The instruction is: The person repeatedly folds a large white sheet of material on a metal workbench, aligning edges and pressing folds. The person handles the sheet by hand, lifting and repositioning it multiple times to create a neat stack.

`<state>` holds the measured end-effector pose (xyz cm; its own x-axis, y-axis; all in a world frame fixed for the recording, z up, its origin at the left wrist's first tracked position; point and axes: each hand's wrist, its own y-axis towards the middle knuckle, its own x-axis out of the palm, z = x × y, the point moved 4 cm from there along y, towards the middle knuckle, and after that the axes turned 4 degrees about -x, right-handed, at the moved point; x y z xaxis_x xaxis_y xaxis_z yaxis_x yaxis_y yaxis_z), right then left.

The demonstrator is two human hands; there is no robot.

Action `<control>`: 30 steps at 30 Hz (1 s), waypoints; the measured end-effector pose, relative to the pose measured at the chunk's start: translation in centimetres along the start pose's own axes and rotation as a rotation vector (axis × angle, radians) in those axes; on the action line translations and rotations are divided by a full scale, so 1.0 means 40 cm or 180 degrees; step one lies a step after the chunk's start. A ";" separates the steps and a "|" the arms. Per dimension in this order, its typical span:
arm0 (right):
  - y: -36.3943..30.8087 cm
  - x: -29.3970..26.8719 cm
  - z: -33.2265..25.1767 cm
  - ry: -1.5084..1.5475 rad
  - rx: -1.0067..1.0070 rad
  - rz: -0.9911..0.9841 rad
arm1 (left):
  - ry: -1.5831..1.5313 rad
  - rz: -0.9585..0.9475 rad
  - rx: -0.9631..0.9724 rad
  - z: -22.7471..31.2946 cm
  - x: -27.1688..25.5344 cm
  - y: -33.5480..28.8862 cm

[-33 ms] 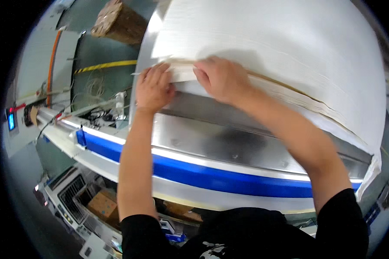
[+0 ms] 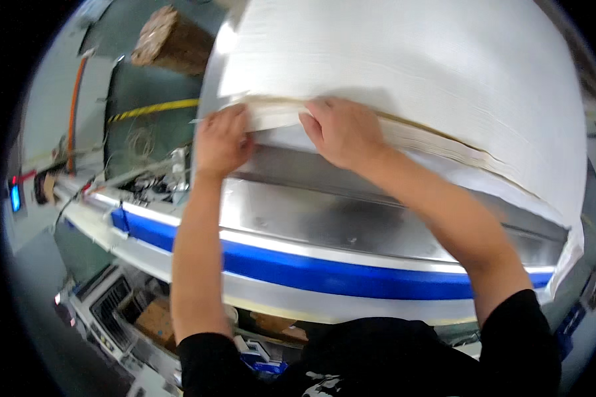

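A wide stack of thin white sheets, cloth by its look point(image 2: 404, 66), covers the metal table, its layered front edge point(image 2: 437, 142) facing me. At the left end of that edge, my left hand point(image 2: 224, 142) has its fingers bent over the layers, closed on them. A short way to the right, my right hand point(image 2: 347, 135) is curled over the same edge, thumb toward the left hand. Its fingertips are partly hidden against the layers. Between both hands a cream-coloured strip of the edge point(image 2: 271, 114) shows.
A bare metal ledge point(image 2: 304, 212) runs before the stack, then a blue band point(image 2: 351, 281) along the table's front. At far left stand a brown wrapped roll point(image 2: 172, 43) and yellow-black floor tape point(image 2: 152, 109). Below left are a cardboard box point(image 2: 157, 321) and white equipment point(image 2: 106, 308).
The view has shifted slightly, so the table and both hands appear a little farther left or lower. Both hands stay at the layered edge; the left has moved slightly away from the right.
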<state>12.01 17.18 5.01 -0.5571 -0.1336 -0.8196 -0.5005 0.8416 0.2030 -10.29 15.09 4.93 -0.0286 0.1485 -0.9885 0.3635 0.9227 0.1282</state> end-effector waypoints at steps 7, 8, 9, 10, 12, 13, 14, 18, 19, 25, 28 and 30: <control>-0.460 -0.345 0.356 -0.1723 0.1237 0.0301 | 0.0809 -0.1511 -0.0121 0.075 -0.080 0.115; -0.523 -0.405 0.413 -0.1736 0.1499 0.0013 | 0.0763 -0.1939 -0.0247 0.081 -0.081 0.133; -0.581 -0.461 0.465 -0.1727 0.1743 -0.0258 | 0.0916 -0.1983 -0.0215 0.070 -0.072 0.135; -0.645 -0.517 0.513 -0.1911 0.1985 -0.0256 | 0.1188 -0.2177 -0.0183 0.104 -0.085 0.155; -0.772 -0.627 0.610 -0.2124 0.2218 -0.0147 | 0.1469 -0.2375 -0.0163 0.110 -0.049 0.178; -0.840 -0.676 0.664 -0.2158 0.2209 -0.0021 | 0.1344 -0.2147 -0.0063 0.075 -0.015 0.169; -0.898 -0.708 0.714 -0.2208 0.2212 0.0089 | 0.1709 -0.2378 -0.0043 0.066 0.006 0.169; -1.136 -0.891 0.925 -0.2365 0.2410 0.0148 | 0.1986 -0.2455 -0.0267 -0.017 0.112 0.162; -1.146 -0.905 0.947 -0.2356 0.2408 0.0072 | 0.1665 -0.2206 -0.0355 -0.077 0.131 0.153; -1.317 -1.044 1.125 -0.2500 0.2875 -0.0856 | 0.1565 -0.1729 -0.0496 -0.212 0.153 0.100; -1.433 -1.135 1.210 -0.2696 0.3285 -0.1243 | 0.1546 -0.1653 -0.0123 -0.136 0.122 0.126; -1.512 -1.198 1.248 -0.2645 0.3469 -0.1490 | 0.1715 -0.2097 -0.0744 -0.111 0.121 0.146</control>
<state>102.07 -1.19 5.26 0.2410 -0.4855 -0.8404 0.4293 0.8299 -0.3563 -12.42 22.78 1.25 -0.6217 -0.3463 -0.7025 -0.0798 0.9203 -0.3830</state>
